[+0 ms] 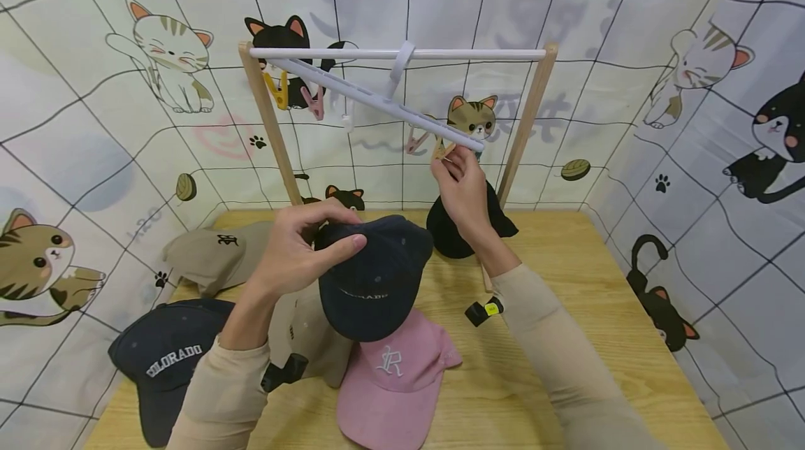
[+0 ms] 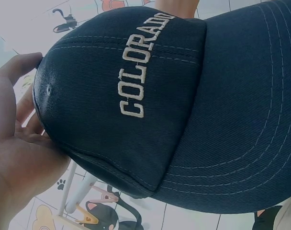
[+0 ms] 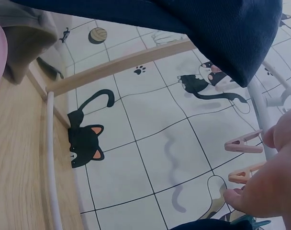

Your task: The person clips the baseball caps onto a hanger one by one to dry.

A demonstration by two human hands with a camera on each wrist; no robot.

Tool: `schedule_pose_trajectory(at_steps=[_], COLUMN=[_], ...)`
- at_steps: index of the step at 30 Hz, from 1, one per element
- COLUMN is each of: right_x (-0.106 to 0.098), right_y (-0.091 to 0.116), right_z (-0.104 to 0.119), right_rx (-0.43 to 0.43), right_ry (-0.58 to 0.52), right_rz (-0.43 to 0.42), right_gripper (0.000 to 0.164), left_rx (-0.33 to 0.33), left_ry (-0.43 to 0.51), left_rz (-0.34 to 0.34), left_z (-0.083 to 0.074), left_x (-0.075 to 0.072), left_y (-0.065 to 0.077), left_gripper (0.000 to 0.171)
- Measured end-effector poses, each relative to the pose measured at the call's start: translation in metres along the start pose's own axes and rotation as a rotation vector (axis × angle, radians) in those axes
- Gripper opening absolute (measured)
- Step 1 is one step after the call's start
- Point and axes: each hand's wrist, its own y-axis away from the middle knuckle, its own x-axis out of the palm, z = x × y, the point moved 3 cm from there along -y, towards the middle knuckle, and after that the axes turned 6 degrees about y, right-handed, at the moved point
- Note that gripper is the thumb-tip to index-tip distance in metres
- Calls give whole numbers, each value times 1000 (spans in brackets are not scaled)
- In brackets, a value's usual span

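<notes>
My left hand (image 1: 302, 247) grips a navy baseball cap (image 1: 377, 275) by its crown, thumb on the outside. White COLORADO lettering crosses its front in the left wrist view, brim pointing away from the palm. Higher up on the right, my right hand (image 1: 464, 191) pinches a peach clip (image 1: 442, 151) near the low end of a white clip hanger (image 1: 377, 100). This hanger hooks over the rack's white rail and slants down to the right. Pink clips (image 3: 243, 143) and a yellow clip (image 1: 277, 90) dangle from it. A black cap (image 1: 443, 230) shows below and behind my right hand.
A wooden-legged rack (image 1: 528, 121) stands at the back of the wooden table (image 1: 566, 338). A pink cap (image 1: 390, 394), another navy COLORADO cap (image 1: 170, 352) and beige caps (image 1: 220, 254) lie at the front and left. Cat-patterned cloth walls (image 1: 692, 191) enclose the table.
</notes>
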Motion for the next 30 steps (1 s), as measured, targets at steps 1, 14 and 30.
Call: schedule_pose_trajectory(at_steps=[1,14,30], right_x=[1,5,1], right_y=[-2,-31,-41], right_z=[0,-4,-2], right_rx=[-2,81,197], right_ry=[-6,44,145], right_rz=[-19,-331,-365], right_gripper=[61,48,54], left_rx=[-4,-41,-88], left_ry=[0,2,-14], left_rz=[1,11,19], left_z=[0,3,5], left_x=[0,2,6], left_y=[0,6,2], left_gripper=[26,26,25])
